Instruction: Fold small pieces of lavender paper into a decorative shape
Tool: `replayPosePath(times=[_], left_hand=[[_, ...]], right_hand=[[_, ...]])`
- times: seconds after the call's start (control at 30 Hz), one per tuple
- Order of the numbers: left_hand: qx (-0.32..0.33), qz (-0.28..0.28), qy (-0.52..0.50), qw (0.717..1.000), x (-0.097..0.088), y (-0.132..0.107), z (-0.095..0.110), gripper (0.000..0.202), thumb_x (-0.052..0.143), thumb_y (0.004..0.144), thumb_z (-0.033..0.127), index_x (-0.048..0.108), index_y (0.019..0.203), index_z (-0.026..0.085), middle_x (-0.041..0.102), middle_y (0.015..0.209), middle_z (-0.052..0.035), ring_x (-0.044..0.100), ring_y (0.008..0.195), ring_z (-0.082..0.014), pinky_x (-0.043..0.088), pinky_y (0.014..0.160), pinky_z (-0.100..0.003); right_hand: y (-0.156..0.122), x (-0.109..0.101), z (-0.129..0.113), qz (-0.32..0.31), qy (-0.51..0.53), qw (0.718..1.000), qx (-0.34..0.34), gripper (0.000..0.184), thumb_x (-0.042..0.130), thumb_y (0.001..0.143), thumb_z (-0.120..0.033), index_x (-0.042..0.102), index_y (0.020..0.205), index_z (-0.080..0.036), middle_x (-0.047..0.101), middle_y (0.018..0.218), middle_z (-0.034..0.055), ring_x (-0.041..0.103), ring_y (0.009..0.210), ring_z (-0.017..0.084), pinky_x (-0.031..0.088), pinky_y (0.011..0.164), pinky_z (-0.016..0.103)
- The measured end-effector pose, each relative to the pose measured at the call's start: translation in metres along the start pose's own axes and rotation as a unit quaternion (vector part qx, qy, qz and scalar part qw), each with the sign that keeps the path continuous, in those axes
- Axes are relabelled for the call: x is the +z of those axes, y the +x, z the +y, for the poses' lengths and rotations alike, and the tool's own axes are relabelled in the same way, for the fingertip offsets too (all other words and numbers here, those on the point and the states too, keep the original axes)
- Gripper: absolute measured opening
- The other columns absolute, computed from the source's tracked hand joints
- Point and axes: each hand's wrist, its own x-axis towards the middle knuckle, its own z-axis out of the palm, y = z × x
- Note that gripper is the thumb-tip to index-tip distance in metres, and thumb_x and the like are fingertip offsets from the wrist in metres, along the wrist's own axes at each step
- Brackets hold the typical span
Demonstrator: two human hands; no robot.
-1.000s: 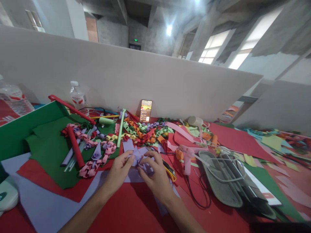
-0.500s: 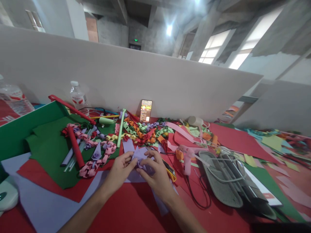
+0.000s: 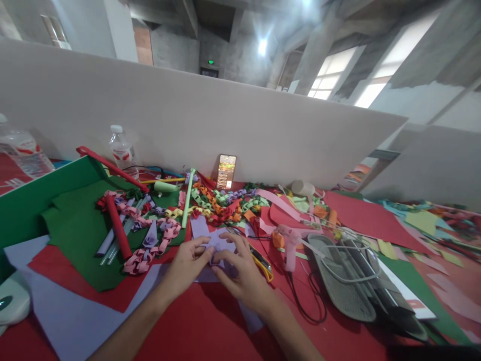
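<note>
A small folded piece of lilac paper [image 3: 220, 243] lies on a lilac sheet in the middle of the red table. My left hand [image 3: 186, 268] pinches its left side with fingers curled. From the other side my right hand [image 3: 240, 273] presses on it, fingers bent over the folds. Just beyond my hands runs a heap of coloured paper chains [image 3: 218, 203]. A pink and lilac chain [image 3: 150, 245] lies to the left of my left hand.
Green felt [image 3: 75, 235] with red rolled tubes [image 3: 116, 225] lies at left. A yellow cutter [image 3: 263, 263], a pink glue gun [image 3: 289, 245] and a grey fan [image 3: 345, 281] sit at right. A phone [image 3: 226, 171] and water bottles [image 3: 122, 150] stand by the white partition.
My fingers have shifted on the lilac paper and drawn closer together over it. The view has barely moved.
</note>
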Motion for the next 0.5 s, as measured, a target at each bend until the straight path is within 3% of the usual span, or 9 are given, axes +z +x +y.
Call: replayPosePath(times=[0.17, 0.37, 0.5], left_hand=[[-0.013, -0.001, -0.023, 1.000, 0.002, -0.002, 0.003, 0.043, 0.069, 0.085, 0.043, 0.064, 0.115, 0.012, 0.078, 0.082, -0.0065, 0.071, 0.075, -0.0205, 0.055, 0.068, -0.029], [-0.010, 0.005, -0.042, 0.999, 0.002, 0.000, 0.002, 0.041, 0.071, 0.084, 0.044, 0.068, 0.111, 0.014, 0.079, 0.087, -0.0077, 0.072, 0.076, -0.0196, 0.057, 0.073, -0.030], [-0.034, 0.016, -0.063, 0.997, 0.001, 0.001, -0.001, 0.042, 0.072, 0.083, 0.045, 0.068, 0.110, 0.013, 0.079, 0.089, -0.0082, 0.073, 0.077, -0.0195, 0.057, 0.075, -0.030]], right_hand=[[0.000, -0.001, 0.002, 0.002, 0.003, 1.000, 0.009, 0.011, 0.068, 0.088, -0.017, 0.066, 0.095, -0.025, 0.047, 0.138, 0.0072, 0.043, 0.129, 0.027, 0.041, 0.104, 0.042], [0.001, 0.006, 0.001, 0.051, 0.087, 0.993, 0.061, 0.004, 0.065, 0.090, -0.020, 0.066, 0.092, -0.024, 0.052, 0.129, 0.0075, 0.049, 0.122, 0.025, 0.039, 0.105, 0.040], [0.004, 0.014, -0.001, 0.090, 0.186, 0.970, 0.127, 0.008, 0.066, 0.088, -0.022, 0.058, 0.088, -0.022, 0.056, 0.115, 0.0059, 0.057, 0.103, 0.020, 0.047, 0.085, 0.030]])
